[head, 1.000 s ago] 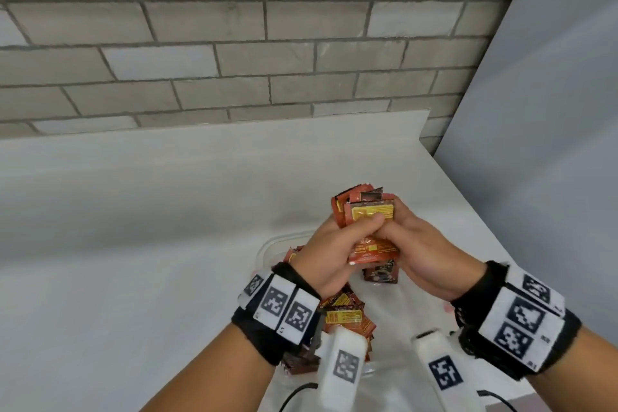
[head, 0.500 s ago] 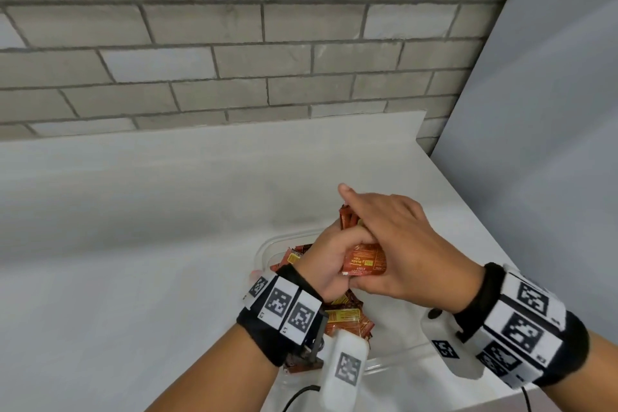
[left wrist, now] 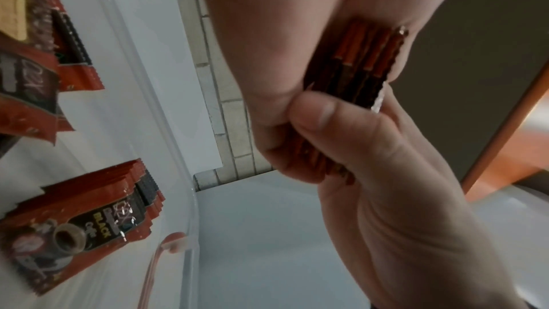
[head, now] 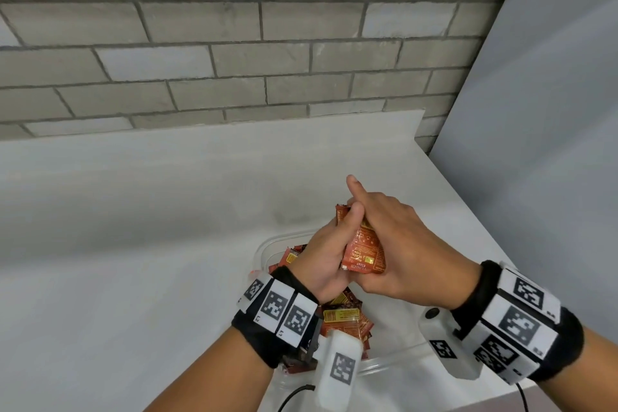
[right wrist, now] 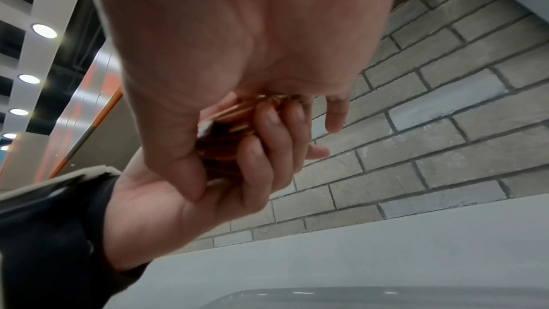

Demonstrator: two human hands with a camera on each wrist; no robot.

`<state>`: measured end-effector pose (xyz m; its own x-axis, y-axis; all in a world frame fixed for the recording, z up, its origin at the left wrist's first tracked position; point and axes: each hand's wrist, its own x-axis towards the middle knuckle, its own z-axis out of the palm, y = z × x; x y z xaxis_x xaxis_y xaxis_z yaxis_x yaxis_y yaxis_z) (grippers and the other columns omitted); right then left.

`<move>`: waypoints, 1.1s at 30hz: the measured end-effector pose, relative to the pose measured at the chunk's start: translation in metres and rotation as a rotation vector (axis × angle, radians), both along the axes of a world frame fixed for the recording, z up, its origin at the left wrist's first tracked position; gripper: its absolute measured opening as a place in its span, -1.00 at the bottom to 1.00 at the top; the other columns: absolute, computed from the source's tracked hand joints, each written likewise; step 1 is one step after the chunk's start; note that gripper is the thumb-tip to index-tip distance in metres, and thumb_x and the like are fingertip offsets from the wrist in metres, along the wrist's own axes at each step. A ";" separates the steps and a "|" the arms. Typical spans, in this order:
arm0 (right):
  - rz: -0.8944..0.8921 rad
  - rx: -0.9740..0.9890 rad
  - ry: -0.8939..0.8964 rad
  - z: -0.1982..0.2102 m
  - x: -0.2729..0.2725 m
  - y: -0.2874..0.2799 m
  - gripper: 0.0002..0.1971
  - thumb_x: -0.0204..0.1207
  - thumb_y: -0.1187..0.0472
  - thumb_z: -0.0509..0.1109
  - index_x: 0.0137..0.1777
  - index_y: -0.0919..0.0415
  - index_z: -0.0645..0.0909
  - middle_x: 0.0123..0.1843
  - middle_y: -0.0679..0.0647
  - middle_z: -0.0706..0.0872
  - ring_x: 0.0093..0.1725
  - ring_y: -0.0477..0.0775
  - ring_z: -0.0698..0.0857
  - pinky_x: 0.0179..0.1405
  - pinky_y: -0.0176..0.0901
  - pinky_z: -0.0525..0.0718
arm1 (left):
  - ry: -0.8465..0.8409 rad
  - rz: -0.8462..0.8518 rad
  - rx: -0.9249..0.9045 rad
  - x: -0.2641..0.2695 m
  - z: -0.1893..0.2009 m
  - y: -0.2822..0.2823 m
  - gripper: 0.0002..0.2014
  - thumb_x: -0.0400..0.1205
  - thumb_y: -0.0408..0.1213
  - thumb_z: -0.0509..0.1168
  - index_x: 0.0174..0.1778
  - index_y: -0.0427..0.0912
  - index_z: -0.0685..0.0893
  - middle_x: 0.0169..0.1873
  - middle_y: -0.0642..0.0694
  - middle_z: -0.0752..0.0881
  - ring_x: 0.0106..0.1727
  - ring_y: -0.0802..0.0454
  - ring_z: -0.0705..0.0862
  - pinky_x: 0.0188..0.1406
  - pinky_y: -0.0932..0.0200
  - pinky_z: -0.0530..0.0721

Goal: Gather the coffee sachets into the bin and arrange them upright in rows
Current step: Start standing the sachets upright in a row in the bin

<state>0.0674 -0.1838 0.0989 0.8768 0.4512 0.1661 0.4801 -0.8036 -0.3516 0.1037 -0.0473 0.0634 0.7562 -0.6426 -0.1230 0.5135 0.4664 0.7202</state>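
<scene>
Both hands, left hand (head: 329,254) and right hand (head: 398,251), clamp a squared stack of sachets (head: 364,252) above the bin (head: 267,246), where one short row (left wrist: 89,208) stands and loose sachets (head: 344,318) need sorting.

White countertop (head: 140,244) with a low raised back edge running along a grey brick wall (head: 234,43); its right edge meets a plain grey panel (head: 551,110). A clear plastic bin (head: 264,249) with rounded corners stands directly on the countertop near the front right corner, holding red coffee sachets (head: 344,318). A thin black cable (head: 294,395) lies at the front edge beside the bin.
</scene>
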 end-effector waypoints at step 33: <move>0.006 0.271 -0.071 -0.008 0.011 -0.010 -0.77 0.39 -0.14 0.39 -0.16 -0.01 0.71 -0.01 -0.15 0.55 0.10 -0.15 0.48 0.12 -0.52 0.37 | 0.082 0.212 -0.042 0.014 -0.017 0.021 -0.88 0.37 -0.39 0.38 -0.23 -0.23 0.80 -0.27 -0.20 0.76 -0.23 -0.05 0.75 -0.22 0.05 0.73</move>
<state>0.0780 -0.1942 0.0914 0.8559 0.3871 0.3428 0.5160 -0.6816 -0.5188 0.1181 -0.0260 0.0468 0.8634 -0.4765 -0.1662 0.4569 0.5984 0.6581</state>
